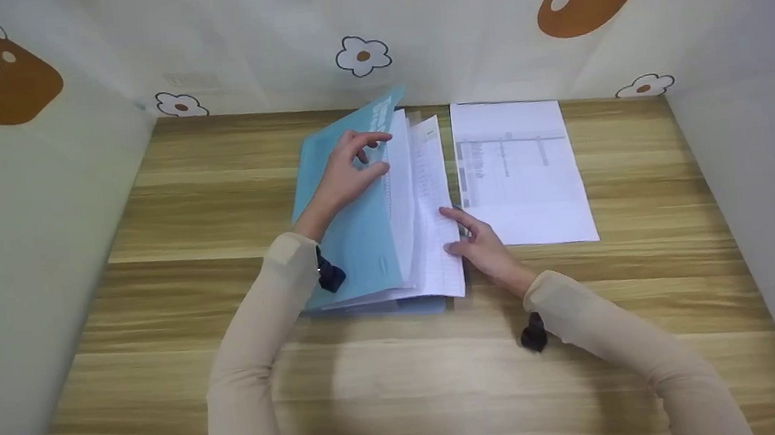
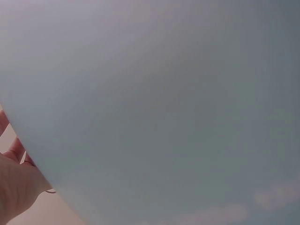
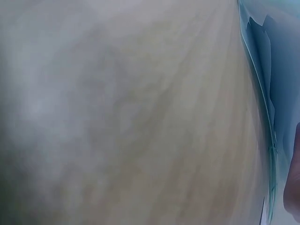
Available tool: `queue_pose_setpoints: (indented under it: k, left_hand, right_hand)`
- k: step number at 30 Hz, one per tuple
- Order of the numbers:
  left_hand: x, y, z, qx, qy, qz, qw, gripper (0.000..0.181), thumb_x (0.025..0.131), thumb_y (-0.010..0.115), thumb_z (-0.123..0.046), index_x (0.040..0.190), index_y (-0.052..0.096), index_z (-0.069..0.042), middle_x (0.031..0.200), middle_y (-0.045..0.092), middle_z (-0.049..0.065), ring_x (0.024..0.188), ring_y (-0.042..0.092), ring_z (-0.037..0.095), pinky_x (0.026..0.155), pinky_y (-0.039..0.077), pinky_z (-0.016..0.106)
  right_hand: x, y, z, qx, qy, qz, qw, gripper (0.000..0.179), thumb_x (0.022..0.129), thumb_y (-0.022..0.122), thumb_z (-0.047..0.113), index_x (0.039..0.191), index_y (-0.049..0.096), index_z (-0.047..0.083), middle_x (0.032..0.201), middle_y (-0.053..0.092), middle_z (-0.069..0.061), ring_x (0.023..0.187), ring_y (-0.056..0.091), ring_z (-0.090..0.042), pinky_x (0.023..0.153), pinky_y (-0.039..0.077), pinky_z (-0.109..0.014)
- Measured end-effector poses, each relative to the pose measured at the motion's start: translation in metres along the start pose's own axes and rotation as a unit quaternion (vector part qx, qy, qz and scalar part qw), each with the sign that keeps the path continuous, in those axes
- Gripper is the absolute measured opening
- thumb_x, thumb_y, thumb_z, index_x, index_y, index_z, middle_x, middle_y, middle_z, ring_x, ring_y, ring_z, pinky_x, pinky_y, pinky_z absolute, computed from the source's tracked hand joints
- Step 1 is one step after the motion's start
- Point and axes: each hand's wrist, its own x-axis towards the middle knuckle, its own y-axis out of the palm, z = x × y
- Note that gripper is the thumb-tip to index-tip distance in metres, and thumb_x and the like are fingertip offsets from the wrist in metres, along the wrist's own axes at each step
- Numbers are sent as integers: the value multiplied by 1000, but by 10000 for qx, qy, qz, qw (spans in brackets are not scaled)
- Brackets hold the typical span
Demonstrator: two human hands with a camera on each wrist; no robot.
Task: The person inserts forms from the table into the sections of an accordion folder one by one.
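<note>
Head view: on a wood table (image 1: 201, 223), a blue folder (image 1: 351, 250) lies part open

The folder looks light, bendy and slick, so its cover (image 1: 368, 270) is best held by the free edge. The white pages (image 1: 437, 241) inside look thin and easy to crease; take them by the right side. A printed sheet (image 1: 522, 196) lies just beside them. The left hand (image 1: 345, 173) has bent fingers at the cover's edge; I cannot tell if they pinch it. The right hand (image 1: 488, 246) has thumb and finger spread, touching the pages
</note>
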Motion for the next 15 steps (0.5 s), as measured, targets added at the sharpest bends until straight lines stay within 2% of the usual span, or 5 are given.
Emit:
queue_pose_setpoints:
  k: [4,9,15]
  left_hand:
    - [0,0,0,4,-23,1,10000,38,77,61,-21,115,57,-22,104,44,-2,85,40,14,70,38,27]
    - [1,1,0,13,-61,-25,10000,37,78,61,-19,114,58,-22,103,44,-2,85,40,14,70,39,28]
    - [1,2,0,-2,-56,-52,10000,38,77,62,-20,115,58,-23,103,44,-3,84,41,13,69,39,27]
  right_hand:
    - [3,1,-2,-72,-54,102,9999,60,76,50,-12,133,36,2,137,30,-12,88,56,-25,76,45,-31]
    - [6,5,-2,65,-57,227,9997,60,76,49,-11,133,36,3,137,28,-11,102,50,-28,79,43,-34]
    - [6,9,2,164,-161,308,9993,60,75,49,-13,132,34,-3,138,26,-15,113,41,-30,84,40,-33]
